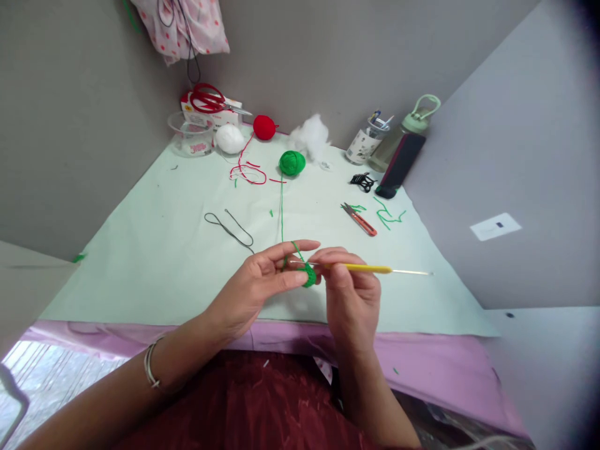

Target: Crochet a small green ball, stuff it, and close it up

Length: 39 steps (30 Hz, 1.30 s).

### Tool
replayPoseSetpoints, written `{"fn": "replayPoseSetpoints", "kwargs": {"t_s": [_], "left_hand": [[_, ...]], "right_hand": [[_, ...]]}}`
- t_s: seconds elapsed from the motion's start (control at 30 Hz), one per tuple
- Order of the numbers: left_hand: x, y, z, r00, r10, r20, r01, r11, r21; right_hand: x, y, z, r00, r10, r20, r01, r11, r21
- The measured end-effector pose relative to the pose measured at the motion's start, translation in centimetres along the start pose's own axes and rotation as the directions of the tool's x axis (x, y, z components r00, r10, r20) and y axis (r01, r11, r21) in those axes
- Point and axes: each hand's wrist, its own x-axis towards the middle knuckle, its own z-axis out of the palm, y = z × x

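My left hand point(262, 278) pinches a small green crochet piece point(308, 276) between thumb and fingers, and green yarn runs over its raised index finger. My right hand point(351, 294) is closed around the yellow handle of a crochet hook point(370, 269). The hook's thin metal tip points left and lies at the top of the green piece; whether it passes through a stitch I cannot tell. From the left index finger the strand leads up the table to a green yarn ball point(292, 163).
Orange thread snips point(359, 219), green yarn scraps point(390, 215) and a black claw clip point(362, 182) lie at right. Behind stand a pen cup point(363, 145) and a bottle point(394, 140). Red yarn point(265, 127), white yarn point(229, 139), stuffing point(313, 136), a plastic tub point(193, 140) and red-handled scissors point(209, 99) sit farther back.
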Motion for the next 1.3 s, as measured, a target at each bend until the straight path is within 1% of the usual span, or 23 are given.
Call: {"fn": "replayPoseSetpoints", "kwargs": {"t_s": [0.07,0.1,0.23,0.33,0.4,0.47,0.53,0.6,0.67,0.7,0.73,0.8,0.87,0.9,0.93,0.97,1.0,1.07,1.13,1.17,1.2,1.23,1.3], "left_hand": [[-0.2,-0.2,0.0,1.000,0.019,0.019,-0.020,0.998,0.058],[-0.2,-0.2,0.0,1.000,0.025,0.019,-0.026,0.996,0.085],[-0.4,-0.1,-0.4,0.998,0.063,-0.030,-0.057,0.982,0.180],[-0.4,0.1,-0.6,0.994,0.095,-0.050,-0.080,0.968,0.237],[-0.5,0.3,-0.5,0.991,0.119,-0.058,-0.095,0.945,0.312],[-0.6,0.5,-0.4,0.987,0.148,-0.068,-0.107,0.903,0.416],[-0.8,0.6,-0.2,0.979,0.186,-0.083,-0.117,0.848,0.518],[-0.9,0.6,0.0,0.966,0.237,-0.106,-0.133,0.801,0.584],[-0.9,0.4,0.1,0.942,0.314,-0.120,-0.173,0.758,0.629],[-0.8,0.3,0.2,0.925,0.362,-0.114,-0.206,0.731,0.651],[-0.7,0.2,0.2,0.905,0.414,-0.096,-0.246,0.696,0.674],[-0.5,0.0,0.2,0.870,0.491,-0.049,-0.308,0.617,0.724],[-0.4,0.0,0.1,0.858,0.514,-0.026,-0.317,0.567,0.760],[-0.4,0.0,0.1,0.860,0.510,-0.028,-0.307,0.560,0.770],[-0.4,0.0,0.1,0.865,0.501,-0.037,-0.293,0.563,0.772],[-0.5,0.1,0.1,0.868,0.494,-0.046,-0.284,0.570,0.771],[-0.6,0.1,0.1,0.867,0.495,-0.051,-0.283,0.574,0.768],[-0.7,0.1,0.0,0.853,0.520,-0.041,-0.304,0.560,0.771],[-0.8,0.0,-0.1,0.834,0.552,-0.015,-0.331,0.521,0.787],[-0.8,0.0,-0.1,0.825,0.565,-0.002,-0.344,0.506,0.791],[-0.7,0.0,0.0,0.822,0.569,0.001,-0.351,0.505,0.789],[-0.7,0.0,0.0,0.827,0.562,-0.012,-0.346,0.526,0.777],[-0.7,0.0,0.3,0.859,0.505,-0.085,-0.299,0.629,0.717]], "right_hand": [[-0.3,0.1,0.1,1.000,-0.004,0.015,0.005,0.998,-0.063],[-0.4,0.2,0.0,1.000,0.007,0.006,-0.007,0.998,-0.066],[-0.3,0.2,-0.2,0.995,0.090,-0.034,-0.088,0.994,0.057],[-0.1,0.0,-0.3,0.995,0.096,-0.022,-0.093,0.991,0.094],[0.0,0.0,-0.3,0.997,0.071,-0.007,-0.070,0.994,0.081],[0.0,-0.2,-0.4,1.000,0.023,0.016,-0.024,0.999,0.033],[-0.1,-0.5,-0.5,0.998,-0.046,0.050,0.049,0.997,-0.057],[-0.2,-1.0,-0.7,0.987,-0.127,0.101,0.143,0.973,-0.181],[-0.3,-1.5,-0.8,0.960,-0.215,0.182,0.264,0.912,-0.315],[-0.4,-1.7,-0.8,0.937,-0.258,0.237,0.334,0.863,-0.380],[-0.6,-1.7,-0.9,0.907,-0.301,0.295,0.408,0.801,-0.438],[-0.9,-1.3,-0.8,0.836,-0.376,0.399,0.545,0.650,-0.530],[-1.3,-0.5,-0.7,0.783,-0.444,0.435,0.620,0.510,-0.595],[-1.5,0.0,-0.6,0.766,-0.479,0.428,0.635,0.462,-0.620],[-1.7,0.4,-0.5,0.756,-0.508,0.412,0.639,0.434,-0.636],[-1.8,0.8,-0.5,0.753,-0.527,0.395,0.637,0.429,-0.641],[-1.8,1.0,-0.5,0.759,-0.532,0.376,0.630,0.452,-0.632],[-1.6,0.9,-0.6,0.793,-0.503,0.344,0.602,0.559,-0.570],[-1.3,0.4,-0.7,0.833,-0.445,0.328,0.553,0.673,-0.492],[-1.2,0.1,-0.8,0.844,-0.421,0.333,0.536,0.700,-0.472],[-1.1,0.0,-0.8,0.845,-0.408,0.345,0.532,0.700,-0.477],[-1.1,0.0,-0.8,0.840,-0.411,0.355,0.542,0.672,-0.505],[-1.4,0.4,-0.8,0.814,-0.452,0.364,0.577,0.562,-0.593]]}}
